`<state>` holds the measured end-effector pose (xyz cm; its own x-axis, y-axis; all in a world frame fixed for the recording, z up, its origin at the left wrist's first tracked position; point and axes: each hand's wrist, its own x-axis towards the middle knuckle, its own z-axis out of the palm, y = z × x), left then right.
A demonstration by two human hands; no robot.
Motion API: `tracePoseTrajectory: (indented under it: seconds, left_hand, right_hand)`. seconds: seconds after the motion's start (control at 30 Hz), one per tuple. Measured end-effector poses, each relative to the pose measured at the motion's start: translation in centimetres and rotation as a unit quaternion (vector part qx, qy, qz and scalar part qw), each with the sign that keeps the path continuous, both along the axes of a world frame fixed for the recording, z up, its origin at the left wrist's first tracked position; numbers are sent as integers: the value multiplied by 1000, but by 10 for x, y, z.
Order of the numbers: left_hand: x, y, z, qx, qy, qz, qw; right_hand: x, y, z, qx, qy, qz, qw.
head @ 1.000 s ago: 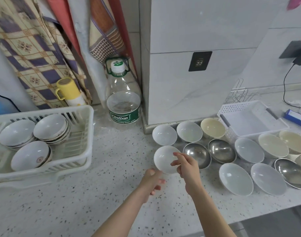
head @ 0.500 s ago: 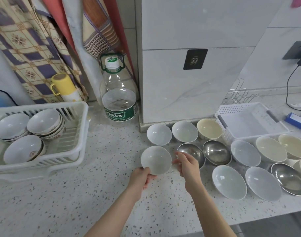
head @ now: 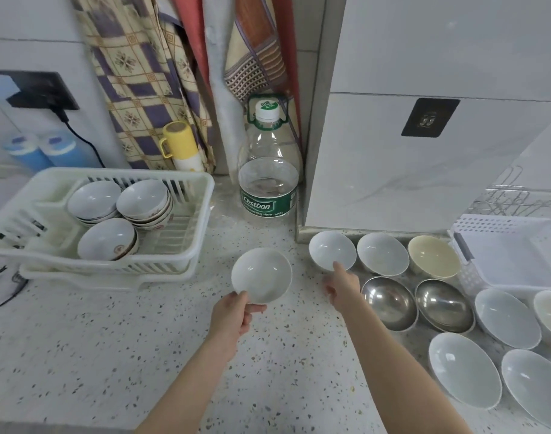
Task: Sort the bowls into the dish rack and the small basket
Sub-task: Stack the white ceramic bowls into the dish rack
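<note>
Handoff done: your left hand [head: 233,314] now pinches the small white bowl [head: 261,275] alone, carried toward the dish rack [head: 186,261] | your right hand [head: 341,285] let go, fingers extended, reaching the next white bowl [head: 332,250] | rack holds bowl stacks, small basket [head: 468,274] unfilled | likely next: rack it.

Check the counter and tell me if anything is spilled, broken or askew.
Nothing stands out. The bowls in the dish rack sit nested upright, and the left hand holds a white bowl level. No spill or crack shows.
</note>
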<state>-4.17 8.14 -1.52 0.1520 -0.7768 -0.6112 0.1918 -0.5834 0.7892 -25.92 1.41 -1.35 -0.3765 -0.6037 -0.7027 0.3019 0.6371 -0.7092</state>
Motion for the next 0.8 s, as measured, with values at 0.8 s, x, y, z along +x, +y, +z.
tracePoseTrajectory:
  seconds: [0.8]
  left_hand:
    - [115,-14,79,-160,95,30,982]
  right_hand:
    - [105,22,82,-185,28,-69,980]
